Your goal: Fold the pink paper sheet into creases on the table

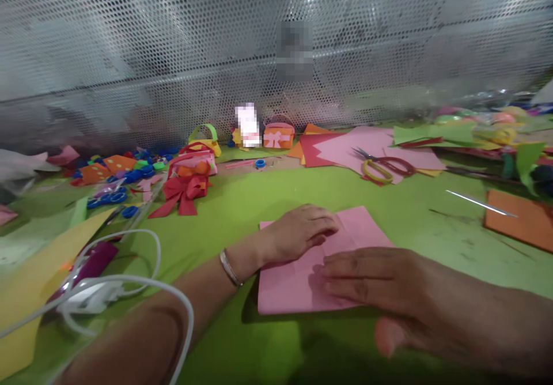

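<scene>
A folded pink sheet of paper [287,290] lies on the green tabletop, its folded edge toward me. My left hand [300,232] rests on the sheet's upper left part, fingers lightly bent and palm down; a silver bracelet circles that wrist. Stretched flat across the right side of the paper is my right hand [380,278], its fingers pointing left and its thumb apart, below the paper. Neither hand grips anything. Part of the sheet's right side is hidden under the right hand.
Scissors [382,166] lie on pink and red paper sheets [322,148] at the back. A red paper bow [185,192] and small paper baskets [279,137] stand behind. White cables [155,284] cross near my left arm. An orange sheet [521,221] lies right.
</scene>
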{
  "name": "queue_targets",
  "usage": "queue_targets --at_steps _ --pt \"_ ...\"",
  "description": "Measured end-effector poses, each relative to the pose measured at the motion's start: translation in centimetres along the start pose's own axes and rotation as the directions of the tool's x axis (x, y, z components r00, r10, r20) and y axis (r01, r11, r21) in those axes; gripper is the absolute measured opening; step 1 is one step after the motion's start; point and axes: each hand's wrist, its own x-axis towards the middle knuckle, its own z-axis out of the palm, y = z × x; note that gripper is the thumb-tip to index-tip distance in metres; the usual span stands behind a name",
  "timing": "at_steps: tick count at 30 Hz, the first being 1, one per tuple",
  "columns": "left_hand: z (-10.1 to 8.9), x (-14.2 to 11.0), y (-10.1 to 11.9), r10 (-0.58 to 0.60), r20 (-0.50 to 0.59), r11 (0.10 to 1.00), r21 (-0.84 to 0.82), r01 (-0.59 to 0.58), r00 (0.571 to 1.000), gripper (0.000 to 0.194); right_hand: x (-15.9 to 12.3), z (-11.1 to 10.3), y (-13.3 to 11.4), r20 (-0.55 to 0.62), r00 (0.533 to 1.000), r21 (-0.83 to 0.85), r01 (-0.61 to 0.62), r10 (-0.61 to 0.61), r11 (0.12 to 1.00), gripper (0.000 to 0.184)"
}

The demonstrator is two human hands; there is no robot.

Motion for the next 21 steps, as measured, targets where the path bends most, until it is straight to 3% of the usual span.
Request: queue_targets --at_steps 3,6,9,15,21 --pt "0.0 0.1 -0.1 -0.003 0.017 1.000 0.021 0.003 1.000 0.023 0.3 1.5 -0.4 0.033 0.999 -0.080 -0.017 0.019 0.997 0.060" --pt "0.1 0.2 -0.2 -0.007 0.053 0.998 0.057 0.004 0.999 0.026 -1.0 3.3 -0.2 0.044 0.999 -0.212 0.013 -0.003 0.977 0.085" --pt "0.0 0.2 -0.3 -0.021 0.081 0.998 0.067 0.016 0.997 0.027 -2.1 4.3 -0.3 0.021 1.000 -0.260 0.023 -0.018 0.965 0.092" --pt "-0.2 0.1 -0.1 -0.039 0.078 0.997 0.062 0.034 0.996 0.029 -3.8 4.7 -1.2 -0.069 0.995 -0.350 0.046 -0.075 0.936 0.058" --pt "-0.2 0.0 -0.2 -0.024 0.045 0.999 0.039 0.022 0.999 0.033 -7.9 6.7 -1.3 -0.099 0.978 -0.554 0.097 -0.182 0.827 0.050"
